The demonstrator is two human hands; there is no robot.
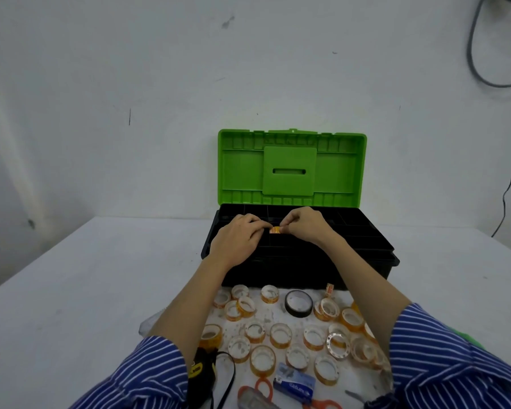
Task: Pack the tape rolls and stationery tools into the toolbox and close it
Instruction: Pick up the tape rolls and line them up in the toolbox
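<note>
**Pinching a small tape roll over the open toolbox**

Both hands meet above the black tray of the toolbox. The left hand and right hand pinch one small orange tape roll between their fingertips, just over a middle compartment. The green lid stands upright. Many tape rolls, a black tape roll and orange-handled scissors lie on the table before the box.

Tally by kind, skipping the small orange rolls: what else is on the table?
Toolbox: 1
Black tape roll: 1
Orange-handled scissors: 1
Blue box: 1
Black-and-yellow tool: 1
Total: 5. Unclear cut-off items at the bottom edge are not counted.
</note>
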